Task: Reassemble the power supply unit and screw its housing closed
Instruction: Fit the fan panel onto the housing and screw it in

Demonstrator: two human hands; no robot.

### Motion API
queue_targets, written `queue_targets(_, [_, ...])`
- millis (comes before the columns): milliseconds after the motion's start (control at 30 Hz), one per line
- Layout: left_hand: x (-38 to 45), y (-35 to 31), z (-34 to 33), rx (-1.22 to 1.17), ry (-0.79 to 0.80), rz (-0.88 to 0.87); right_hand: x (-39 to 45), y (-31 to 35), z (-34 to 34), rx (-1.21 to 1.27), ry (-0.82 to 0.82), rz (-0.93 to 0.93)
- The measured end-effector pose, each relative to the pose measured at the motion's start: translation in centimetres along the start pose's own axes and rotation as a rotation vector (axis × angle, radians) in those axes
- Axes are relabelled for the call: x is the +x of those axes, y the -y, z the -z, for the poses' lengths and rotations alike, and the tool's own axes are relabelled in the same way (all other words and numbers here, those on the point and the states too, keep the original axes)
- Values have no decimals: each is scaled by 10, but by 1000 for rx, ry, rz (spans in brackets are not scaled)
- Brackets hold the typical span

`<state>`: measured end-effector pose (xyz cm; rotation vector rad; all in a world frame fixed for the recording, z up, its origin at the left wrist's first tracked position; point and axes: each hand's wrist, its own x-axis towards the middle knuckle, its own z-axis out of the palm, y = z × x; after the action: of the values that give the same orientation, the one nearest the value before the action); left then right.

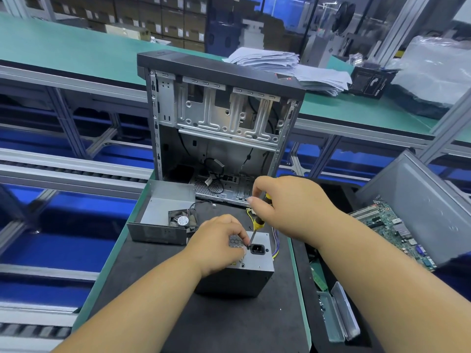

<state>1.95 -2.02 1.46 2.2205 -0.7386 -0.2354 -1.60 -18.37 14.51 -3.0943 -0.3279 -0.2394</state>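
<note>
On the table (132, 281), an open metal cover (163, 212) with a fan (182, 220) lies left of the power supply unit (244, 271). The left hand (219, 243) rests on the unit's top, fingers curled at a screw spot. The right hand (285, 202) grips a yellow-handled screwdriver (258, 224), tip down beside the power socket (258, 249).

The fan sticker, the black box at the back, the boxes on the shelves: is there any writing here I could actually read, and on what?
Nothing reads for certain.
Round sticker on the fan: printed lines, too small to read.
Black box on the far bench: white letters lying sideways, blurred, not legible.
Paper stack: print too faint.
White labels on the cardboard boxes: too far.
Circuit board markings: too small.
Power supply unit: no text visible.
</note>
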Motion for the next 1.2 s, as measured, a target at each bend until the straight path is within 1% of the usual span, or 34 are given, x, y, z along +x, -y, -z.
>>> queue_targets(133, [0,0,0,5,4,4,0,0,1,105,20,19])
queue_targets(233, [-1,0,-1,-1,-3,13,-2,0,-3,-2,-52,-3])
queue_targets(300, [-1,0,-1,1,-4,13,-3,0,-4,-48,-49,-9])
queue_targets(467, [-1,0,-1,13,-2,12,-6,0,1,141,17,5])
queue_targets(533, [-1,0,-1,16,-5,11,-6,0,0,112,-7,1])
queue_targets(633, [-1,1,-2,21,-8,6,-7,-1,-1,-23,-22,-12])
queue_targets(667, [-1,1,-2,20,-8,5,-8,-1,-1,-25,-15,-12])
queue_targets(800, [-2,0,-2,20,-10,5,-9,-1,0,126,20,-11])
queue_targets(967, [-2,1,-3,24,-13,1,-9,0,0,-22,-13,-8])
queue_targets(1100, [-1,0,-3,26,-20,11,-9,1,2,104,1,-11])
queue_targets(1200, [-2,0,-3,28,-16,11,-9,1,2,82,-32,3])
